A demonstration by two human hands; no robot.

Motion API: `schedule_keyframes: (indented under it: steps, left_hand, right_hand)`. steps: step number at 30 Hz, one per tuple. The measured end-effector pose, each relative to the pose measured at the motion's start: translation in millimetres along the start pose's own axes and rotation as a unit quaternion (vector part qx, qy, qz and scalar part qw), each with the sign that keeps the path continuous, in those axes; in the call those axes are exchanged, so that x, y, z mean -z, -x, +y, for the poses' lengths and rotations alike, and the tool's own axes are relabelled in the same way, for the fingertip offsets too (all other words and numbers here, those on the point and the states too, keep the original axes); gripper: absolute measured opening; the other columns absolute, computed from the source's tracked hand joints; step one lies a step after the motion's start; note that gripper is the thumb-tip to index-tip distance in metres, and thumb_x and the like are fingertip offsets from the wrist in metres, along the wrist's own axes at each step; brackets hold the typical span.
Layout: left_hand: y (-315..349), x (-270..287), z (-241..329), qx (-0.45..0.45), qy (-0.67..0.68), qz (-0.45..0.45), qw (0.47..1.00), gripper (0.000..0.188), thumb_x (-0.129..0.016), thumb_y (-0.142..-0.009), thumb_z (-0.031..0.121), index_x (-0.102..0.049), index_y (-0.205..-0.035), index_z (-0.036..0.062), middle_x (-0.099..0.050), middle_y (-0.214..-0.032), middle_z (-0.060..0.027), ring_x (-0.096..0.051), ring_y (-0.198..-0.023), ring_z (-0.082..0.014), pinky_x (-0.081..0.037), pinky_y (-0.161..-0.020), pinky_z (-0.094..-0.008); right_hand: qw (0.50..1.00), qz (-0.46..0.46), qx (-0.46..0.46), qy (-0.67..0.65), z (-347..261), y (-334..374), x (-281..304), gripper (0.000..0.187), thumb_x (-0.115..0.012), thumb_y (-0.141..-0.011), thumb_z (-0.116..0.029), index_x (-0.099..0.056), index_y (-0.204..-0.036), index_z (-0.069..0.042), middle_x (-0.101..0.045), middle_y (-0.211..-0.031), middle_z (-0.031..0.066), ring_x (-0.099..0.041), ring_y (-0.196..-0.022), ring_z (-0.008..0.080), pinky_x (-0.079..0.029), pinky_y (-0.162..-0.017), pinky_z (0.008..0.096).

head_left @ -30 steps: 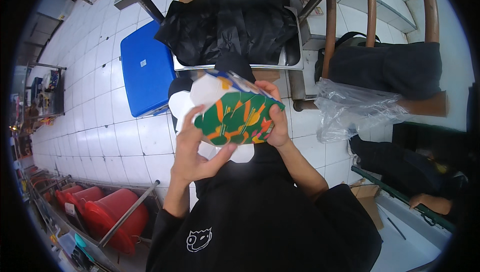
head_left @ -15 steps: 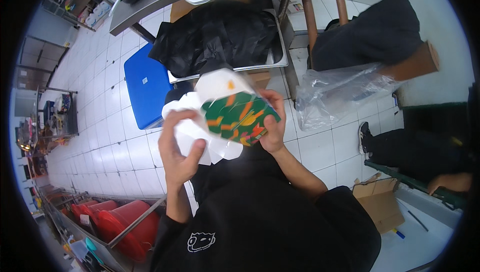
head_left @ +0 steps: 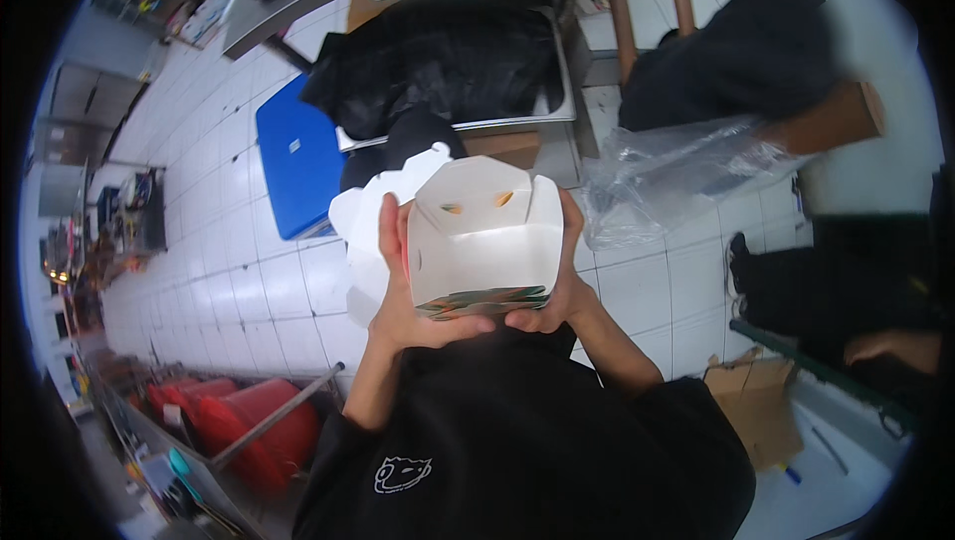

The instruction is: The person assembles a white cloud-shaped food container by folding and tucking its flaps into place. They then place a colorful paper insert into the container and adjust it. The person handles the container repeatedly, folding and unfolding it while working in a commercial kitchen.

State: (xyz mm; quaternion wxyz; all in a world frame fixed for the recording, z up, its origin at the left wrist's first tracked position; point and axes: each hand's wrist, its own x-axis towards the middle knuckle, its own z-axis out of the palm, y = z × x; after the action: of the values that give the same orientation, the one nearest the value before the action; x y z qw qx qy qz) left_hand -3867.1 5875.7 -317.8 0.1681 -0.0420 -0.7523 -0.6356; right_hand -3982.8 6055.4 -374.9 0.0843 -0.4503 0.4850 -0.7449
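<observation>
Between my two hands is a paper takeaway box [head_left: 485, 242], white inside, with a green and orange print on its outer side. Its mouth faces me and the flaps stand spread, so the bare inside shows. My left hand [head_left: 410, 309] wraps the left wall, thumb along the lower edge. On the right wall my right hand [head_left: 565, 289] grips in the same way, its thumb close to the other. Behind the box, over my lap, lie white unfolded carton blanks [head_left: 366, 232], partly hidden by my left hand and the box.
Ahead, a steel tray [head_left: 565, 83] holds black plastic [head_left: 428, 58], with a blue stool [head_left: 298, 162] to its left. Clear plastic wrap [head_left: 657, 182] hangs at the right. Red bins [head_left: 254, 426] stand lower left; a cardboard box [head_left: 758, 406] and another person's hand [head_left: 890, 349] are at right.
The printed carton, flatter and tilted before, is now opened out into a box with its mouth toward me. My left hand has moved right and closed on its left side.
</observation>
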Motion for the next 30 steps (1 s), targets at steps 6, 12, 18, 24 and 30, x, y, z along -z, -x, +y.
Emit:
schedule_keyframes:
  steps: [6,12,18,24,30]
  left_hand:
    - [-27,-5,-14,0.118,0.079,-0.087,0.986,0.153,-0.098,-0.065,0.038,0.019,-0.158,0.0058,-0.038,-0.149,-0.021,-0.044,-0.138,-0.0351,-0.026,-0.12,-0.0476]
    - [-14,16,-19,0.244,0.064,-0.109,0.962,0.142,-0.094,-0.071,0.042,0.012,-0.156,0.0013,-0.048,-0.143,-0.0187,-0.051,-0.132,-0.0323,-0.028,-0.119,-0.0456]
    - [-14,26,-40,0.263,0.055,-0.124,0.955,0.119,-0.088,-0.078,0.037,-0.004,-0.154,0.0013,-0.053,-0.139,-0.0185,-0.056,-0.123,-0.0302,-0.036,-0.109,-0.043]
    - [-9,22,-63,0.241,0.053,-0.174,0.953,0.097,-0.082,-0.086,0.033,-0.019,-0.153,0.0012,-0.057,-0.136,-0.0182,-0.061,-0.113,-0.028,-0.045,-0.1,-0.0403]
    - [-1,3,-63,0.174,0.066,-0.211,0.96,0.076,-0.076,-0.093,0.028,-0.035,-0.151,0.0012,-0.062,-0.132,-0.018,-0.066,-0.104,-0.0259,-0.053,-0.09,-0.0376]
  right_hand:
    - [0.982,0.14,-0.125,-0.021,-9,35,-11,0.127,-0.084,-0.08,-0.039,0.009,-0.154,0.004,-0.028,-0.153,0.0241,-0.031,-0.144,0.0331,-0.026,-0.119,0.0465]
    - [0.973,0.109,-0.204,-0.013,-11,31,-25,0.124,-0.086,-0.082,-0.03,0.007,-0.157,0.002,-0.029,-0.153,0.0233,-0.028,-0.147,0.0313,-0.024,-0.121,0.0452]
    - [0.961,0.076,-0.264,-0.012,-7,-6,-28,0.126,-0.086,-0.079,-0.038,0.004,-0.159,-0.002,-0.032,-0.151,0.0244,-0.034,-0.144,0.0331,-0.027,-0.12,0.0441]
    - [0.972,0.11,-0.204,0.031,-23,-8,-25,0.121,-0.077,-0.084,-0.05,0.005,-0.159,-0.002,-0.032,-0.151,0.0265,-0.034,-0.144,0.0345,-0.028,-0.12,0.045]
    - [0.961,0.128,-0.156,0.189,-39,27,-19,0.132,-0.087,-0.08,-0.038,0.011,-0.159,0.001,-0.024,-0.159,0.0252,-0.023,-0.15,0.0331,-0.024,-0.121,0.0447]
